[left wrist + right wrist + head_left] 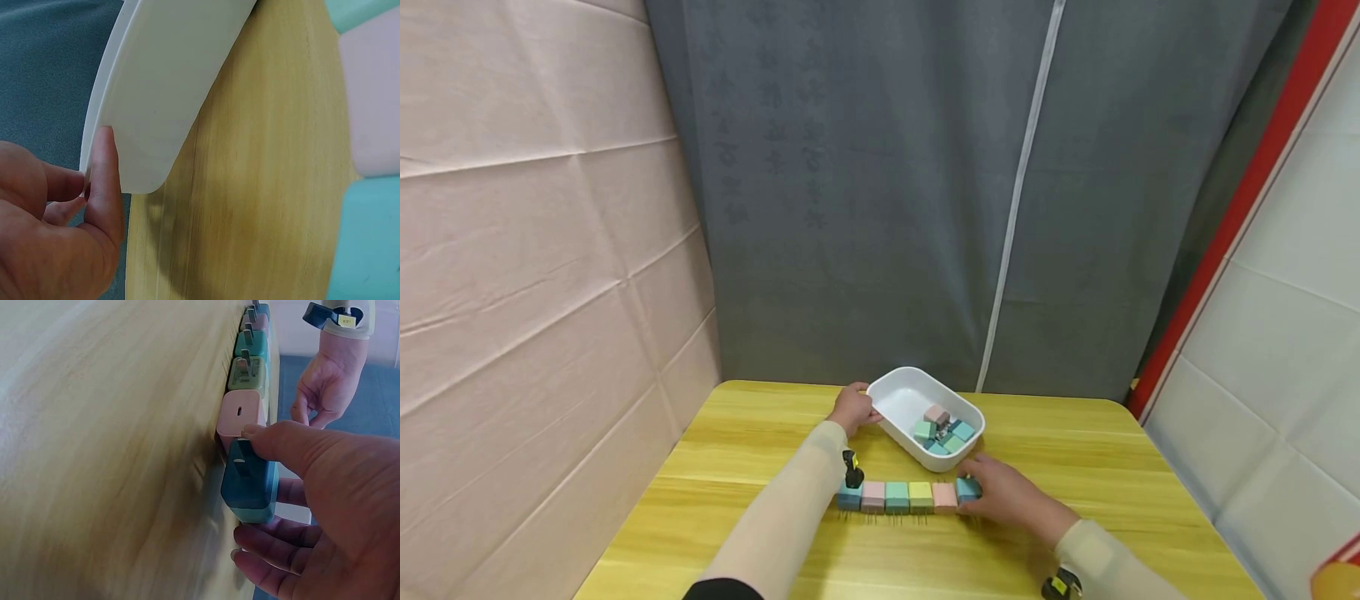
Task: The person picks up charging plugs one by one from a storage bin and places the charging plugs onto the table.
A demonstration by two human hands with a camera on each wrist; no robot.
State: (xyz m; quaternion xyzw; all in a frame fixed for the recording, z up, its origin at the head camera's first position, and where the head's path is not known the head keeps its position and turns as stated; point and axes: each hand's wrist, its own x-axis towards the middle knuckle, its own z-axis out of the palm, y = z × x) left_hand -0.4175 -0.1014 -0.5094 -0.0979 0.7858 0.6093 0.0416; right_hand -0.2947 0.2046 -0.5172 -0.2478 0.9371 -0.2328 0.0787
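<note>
My left hand (852,408) pinches the rim of a white plastic tub (897,402) at its left corner; the left wrist view shows thumb and fingers on either side of the wall. Several pastel plug chargers (955,444) lie inside, toward the near right end. In front of the tub, a row of chargers runs blue, pink, green, yellow (921,497), pink, with metal prongs facing the near side. At the row's right end my right hand (1006,493) holds a blue charger (250,487) between thumb and fingers, beside the pink charger (240,411). Whether those two touch, I cannot tell.
The yellow wood-grain table (760,467) reaches back to a grey curtain (865,208). A pale cloth wall (550,250) stands at the left, and a white panel (1285,333) with a red edge at the right.
</note>
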